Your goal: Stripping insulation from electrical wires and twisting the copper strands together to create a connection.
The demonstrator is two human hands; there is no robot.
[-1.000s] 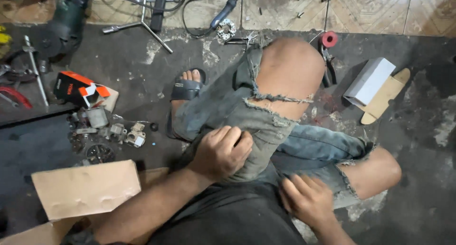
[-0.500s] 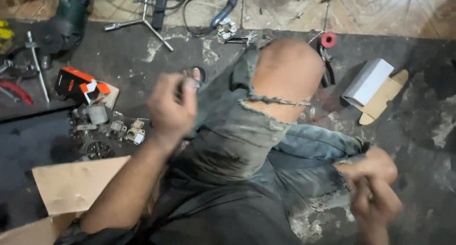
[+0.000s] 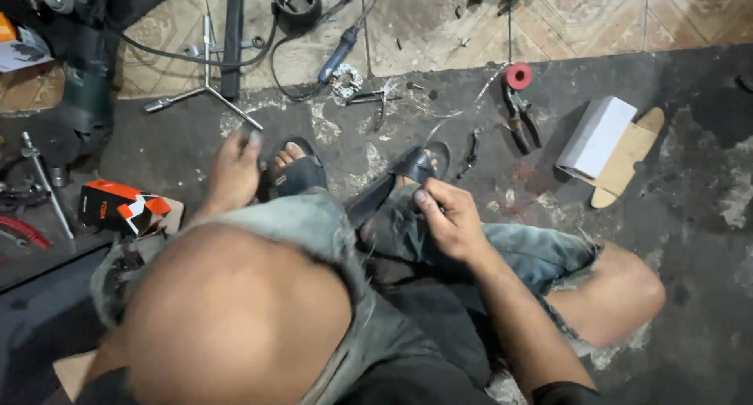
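The left hand [image 3: 233, 173], fingers loosely spread and gripping nothing, is rested on the foot in the black rubber slide sandal [image 3: 296, 172] just to its right. Further right, the strap of a second black sandal [image 3: 413, 168] is pinched by the right hand [image 3: 449, 217], so an adjusting or fitting step is judged to be in hand; a firmer grip on that strap would be called for next.

The floor [image 3: 690, 217] is dark, dirty and stained with pale spots. Along the top edge lie tan patterned tiles [image 3: 596, 20]. The light is dim.
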